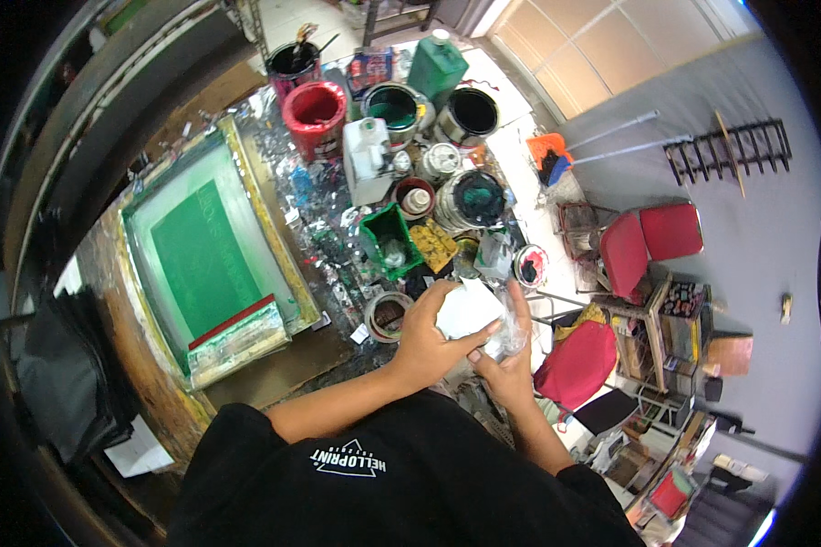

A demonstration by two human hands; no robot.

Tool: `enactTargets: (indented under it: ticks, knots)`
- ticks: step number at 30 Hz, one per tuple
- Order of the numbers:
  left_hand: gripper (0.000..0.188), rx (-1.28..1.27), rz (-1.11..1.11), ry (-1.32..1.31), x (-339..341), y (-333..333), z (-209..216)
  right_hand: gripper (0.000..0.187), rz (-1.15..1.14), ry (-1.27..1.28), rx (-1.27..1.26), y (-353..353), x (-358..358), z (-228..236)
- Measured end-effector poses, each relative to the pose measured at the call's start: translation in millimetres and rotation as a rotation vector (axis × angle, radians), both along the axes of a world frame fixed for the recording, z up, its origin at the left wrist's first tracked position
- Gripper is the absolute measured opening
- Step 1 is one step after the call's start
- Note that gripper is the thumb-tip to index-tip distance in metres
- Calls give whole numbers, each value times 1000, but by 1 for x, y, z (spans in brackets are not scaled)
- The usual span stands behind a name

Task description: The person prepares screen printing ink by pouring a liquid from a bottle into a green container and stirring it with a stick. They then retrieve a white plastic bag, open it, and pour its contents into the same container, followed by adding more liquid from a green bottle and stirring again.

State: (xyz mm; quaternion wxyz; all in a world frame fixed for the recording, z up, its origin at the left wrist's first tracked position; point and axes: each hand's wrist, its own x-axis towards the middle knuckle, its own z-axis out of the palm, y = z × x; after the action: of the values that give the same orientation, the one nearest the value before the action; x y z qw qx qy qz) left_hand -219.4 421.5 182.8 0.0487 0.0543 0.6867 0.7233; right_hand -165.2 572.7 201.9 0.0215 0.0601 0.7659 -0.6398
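Note:
Both hands meet in front of my chest at the bench's near right corner. My left hand [421, 335] is closed round a white angular piece [468, 310] that looks like paper or card. My right hand [509, 369] grips crumpled clear plastic [514, 339], pressed against the white piece's right side. Both thumbs point toward each other at its lower edge. Just beyond the hands stand an open round tin [388, 317] and a green square-mouthed container [389, 242], with a yellow stained sponge [434, 246] beside it.
A framed screen [205, 260] with a green field lies left, a red-edged squeegee [233, 324] on its near end. Paint cans, including a red bucket [315, 114], and a green jug [438, 66] crowd the far side. Red chairs [623, 253] stand right; black sheets [64, 374] hang left.

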Motion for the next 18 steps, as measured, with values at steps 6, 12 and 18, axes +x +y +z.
enactTargets:
  ticks: [6,12,18]
  knots:
    - [45,-146,-104,283,6,-5,9,119,105,-72,-422,25,7,-21]
    - [44,-190,-138,328,18,-9,17,111,180,-170,-516,14,17,-13]
    - [45,-188,-173,192,31,-13,25,106,165,-98,-232,14,35,-21]
